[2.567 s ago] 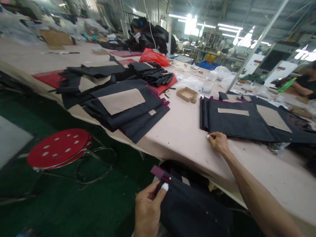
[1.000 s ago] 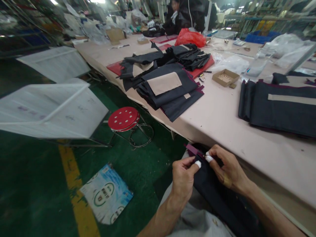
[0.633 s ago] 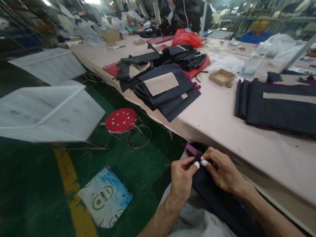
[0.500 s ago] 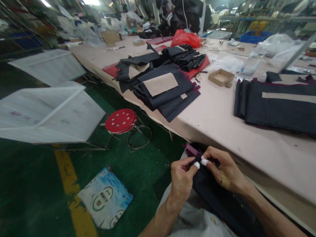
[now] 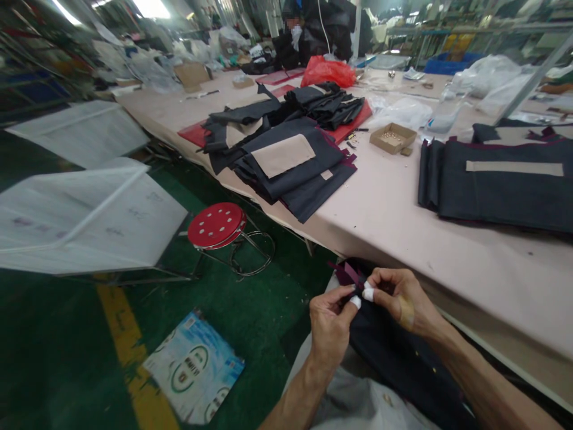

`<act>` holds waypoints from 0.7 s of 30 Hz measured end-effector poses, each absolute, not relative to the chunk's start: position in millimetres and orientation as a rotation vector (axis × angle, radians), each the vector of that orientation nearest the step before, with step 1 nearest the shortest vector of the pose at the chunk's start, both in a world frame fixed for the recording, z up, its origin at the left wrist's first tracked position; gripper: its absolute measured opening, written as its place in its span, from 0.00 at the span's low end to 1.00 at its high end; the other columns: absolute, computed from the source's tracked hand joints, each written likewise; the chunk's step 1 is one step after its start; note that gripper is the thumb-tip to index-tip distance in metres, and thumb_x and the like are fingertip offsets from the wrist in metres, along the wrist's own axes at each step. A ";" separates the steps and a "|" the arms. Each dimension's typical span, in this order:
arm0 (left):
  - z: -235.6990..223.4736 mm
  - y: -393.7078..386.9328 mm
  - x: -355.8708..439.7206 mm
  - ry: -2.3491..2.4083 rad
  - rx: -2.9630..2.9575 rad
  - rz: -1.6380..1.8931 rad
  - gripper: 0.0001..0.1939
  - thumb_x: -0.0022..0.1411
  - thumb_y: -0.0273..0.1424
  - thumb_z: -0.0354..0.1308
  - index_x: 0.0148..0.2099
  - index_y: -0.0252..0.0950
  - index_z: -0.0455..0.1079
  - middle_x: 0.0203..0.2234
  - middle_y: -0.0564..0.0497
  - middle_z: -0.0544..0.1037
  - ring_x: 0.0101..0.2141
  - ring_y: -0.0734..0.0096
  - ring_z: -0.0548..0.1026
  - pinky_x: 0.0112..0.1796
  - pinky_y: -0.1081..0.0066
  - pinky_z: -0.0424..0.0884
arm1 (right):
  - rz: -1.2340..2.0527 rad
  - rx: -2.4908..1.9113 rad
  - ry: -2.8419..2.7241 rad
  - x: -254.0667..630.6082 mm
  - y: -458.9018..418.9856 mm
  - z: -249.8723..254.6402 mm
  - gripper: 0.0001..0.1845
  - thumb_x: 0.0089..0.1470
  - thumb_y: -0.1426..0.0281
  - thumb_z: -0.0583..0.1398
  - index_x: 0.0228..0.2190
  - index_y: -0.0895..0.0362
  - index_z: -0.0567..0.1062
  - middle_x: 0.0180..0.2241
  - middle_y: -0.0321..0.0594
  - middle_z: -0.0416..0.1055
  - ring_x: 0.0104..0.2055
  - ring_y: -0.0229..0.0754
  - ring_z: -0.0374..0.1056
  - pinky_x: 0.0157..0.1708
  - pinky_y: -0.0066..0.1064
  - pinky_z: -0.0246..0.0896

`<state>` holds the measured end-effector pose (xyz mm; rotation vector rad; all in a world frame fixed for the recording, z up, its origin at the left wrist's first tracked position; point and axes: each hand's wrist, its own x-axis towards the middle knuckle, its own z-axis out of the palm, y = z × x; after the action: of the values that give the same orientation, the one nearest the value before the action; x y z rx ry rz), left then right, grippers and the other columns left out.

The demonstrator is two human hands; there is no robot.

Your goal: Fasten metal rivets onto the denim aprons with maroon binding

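Dark fabric [image 5: 385, 340] with a maroon strip [image 5: 348, 273] at its upper end lies over my lap, just below the table edge. My left hand [image 5: 331, 325] pinches the fabric near the strip, its thumb wrapped in white tape. Facing it, my right hand [image 5: 400, 295] is closed on the same spot, thumb and forefinger tips also taped white. Both sets of fingertips nearly meet. Whatever small part may be between them is hidden. A tan bandage [image 5: 407, 312] sticks to the right hand near the wrist.
Stacked dark fabric pieces [image 5: 290, 158] and a folded dark pile [image 5: 501, 191] lie on the table [image 5: 380, 209]. A small cardboard box [image 5: 393, 138] holds tiny shiny pieces. Left are a red stool [image 5: 217, 226], white panelled stands [image 5: 98, 221] and a printed sheet [image 5: 194, 367] on the floor.
The view has shifted slightly. Both hands keep their pinch on the dark fabric at almost the same place, and the maroon strip sits a little differently.
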<state>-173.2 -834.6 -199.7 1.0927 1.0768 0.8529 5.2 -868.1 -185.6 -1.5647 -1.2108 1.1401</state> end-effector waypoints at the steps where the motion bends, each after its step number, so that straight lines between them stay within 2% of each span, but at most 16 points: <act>1: -200.1 -834.4 -172.9 1.083 1.085 0.856 0.14 0.52 0.30 0.69 0.42 0.33 0.82 0.36 0.43 0.83 0.36 0.62 0.78 0.40 0.68 0.73 | 1.158 -1.573 -1.175 4.8 -867.6 -187.3 0.07 0.52 0.67 0.64 0.28 0.58 0.75 0.22 0.32 0.64 0.23 0.35 0.54 0.24 0.28 0.49; 5: -203.3 -834.4 -170.9 1.086 1.040 0.863 0.15 0.50 0.30 0.70 0.42 0.32 0.82 0.34 0.44 0.82 0.35 0.64 0.78 0.40 0.69 0.73 | 1.166 -1.597 -1.067 2.2 -865.8 -190.2 0.10 0.50 0.64 0.66 0.27 0.58 0.75 0.21 0.33 0.65 0.23 0.35 0.55 0.23 0.28 0.49; 10: -206.1 -833.6 -165.7 1.036 0.905 0.859 0.19 0.48 0.30 0.72 0.44 0.31 0.81 0.35 0.43 0.83 0.33 0.67 0.78 0.37 0.71 0.72 | 1.164 -1.572 -1.030 1.4 -865.5 -195.6 0.06 0.47 0.68 0.65 0.26 0.58 0.75 0.20 0.32 0.64 0.23 0.35 0.55 0.24 0.27 0.49; 14: -205.1 -830.2 -162.0 1.073 0.749 0.851 0.21 0.44 0.33 0.75 0.42 0.30 0.82 0.32 0.43 0.83 0.30 0.68 0.76 0.34 0.71 0.71 | 1.185 -1.528 -1.034 1.5 -866.2 -204.0 0.05 0.49 0.69 0.64 0.27 0.59 0.76 0.20 0.32 0.65 0.23 0.35 0.55 0.23 0.27 0.47; 21: -205.8 -828.7 -163.2 1.110 0.756 0.853 0.17 0.43 0.34 0.75 0.35 0.30 0.82 0.29 0.45 0.82 0.28 0.72 0.74 0.32 0.73 0.69 | 1.334 -1.396 -0.858 -1.7 -860.9 -224.7 0.11 0.46 0.64 0.69 0.27 0.60 0.78 0.22 0.37 0.71 0.24 0.37 0.62 0.26 0.29 0.58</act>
<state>-163.2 -828.7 -205.8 0.7557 1.1099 0.8533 -1.7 -860.9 -224.7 -1.3959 -0.8582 1.3338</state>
